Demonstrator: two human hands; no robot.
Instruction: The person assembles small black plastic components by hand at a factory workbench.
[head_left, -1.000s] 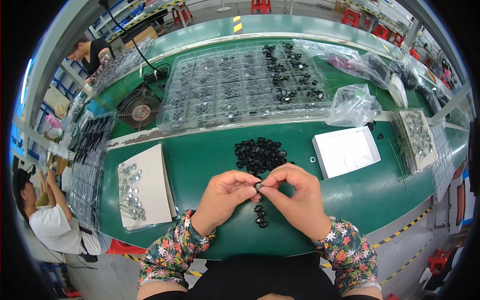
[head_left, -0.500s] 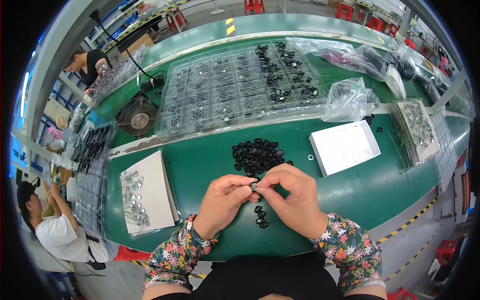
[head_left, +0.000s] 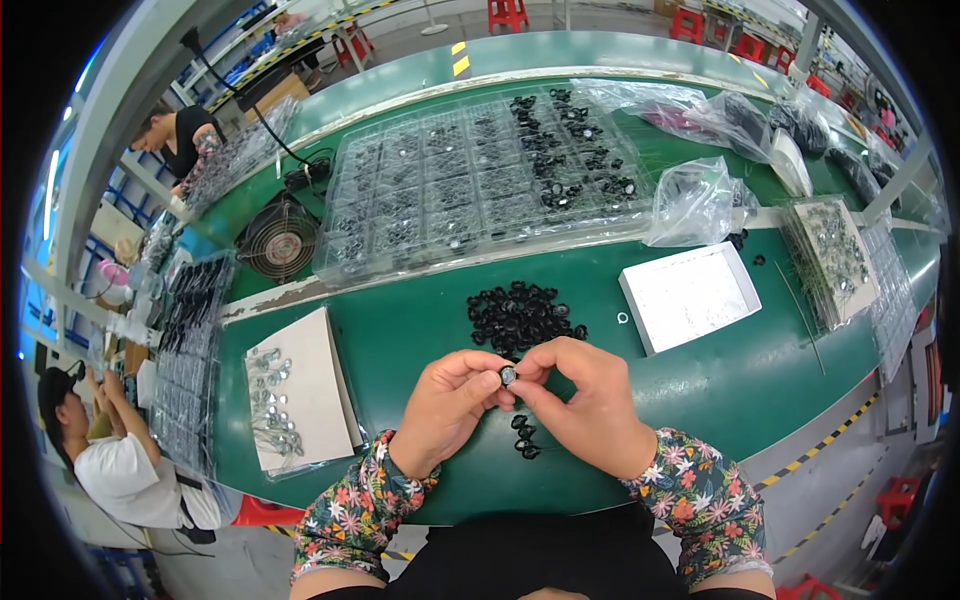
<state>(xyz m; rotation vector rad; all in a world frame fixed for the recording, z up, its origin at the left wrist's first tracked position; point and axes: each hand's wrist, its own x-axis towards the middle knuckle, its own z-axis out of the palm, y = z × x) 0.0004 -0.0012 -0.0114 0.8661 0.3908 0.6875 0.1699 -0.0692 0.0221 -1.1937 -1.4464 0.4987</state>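
Observation:
A small round black part with a silvery disc in its middle [head_left: 508,376] is pinched between both hands over the green table [head_left: 400,335]. My left hand [head_left: 452,408] grips it from the left with thumb and index finger. From the right, the thumb and fingertips of my right hand [head_left: 585,400] close on it too. Just beyond my fingers lies a heap of small black ring-shaped parts [head_left: 515,312]. Several similar parts with thin leads [head_left: 523,437] lie in a short row between my wrists. What exactly the part is cannot be made out.
Stacked transparent compartment trays [head_left: 430,180] hold parts at the back. A shallow white box [head_left: 690,295] stands right; a card with silvery discs on leads [head_left: 300,390] lies left. A fan [head_left: 278,240] and plastic bags [head_left: 690,200] sit farther off. Two co-workers [head_left: 130,475] are at left.
The part between my fingers has turned so its silvery face shows more fully. Both hands stay in nearly the same place, and the view has shifted slightly.

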